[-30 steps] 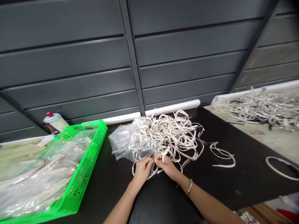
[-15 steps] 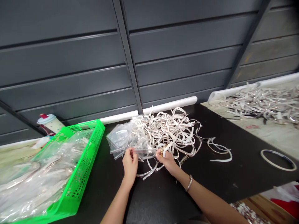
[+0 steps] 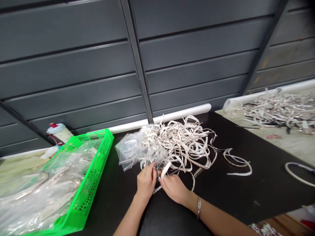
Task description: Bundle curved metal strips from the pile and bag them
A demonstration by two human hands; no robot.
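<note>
Both of my hands meet at the near edge of a tangled pile of curved white-and-metallic strips. My left hand is closed, its fingers pinching a clear plastic bag whose body spreads over the strips. Just beside it, my right hand grips a curved white strip, one end sticking up past the thumb. How far the strip reaches into the bag is hidden by my fingers. Flat clear bags lie stacked against the pile's left side.
A green basket holding filled plastic bags stands at left, with a cup behind it. Loose strips and a ring lie to the right on the black table. Another strip heap sits at far right. A grey wall rises behind.
My right hand has moved left and nearer to me with the strip, against my left hand. My left hand has shifted slightly right, still pinching the bag. The view has turned slightly.
</note>
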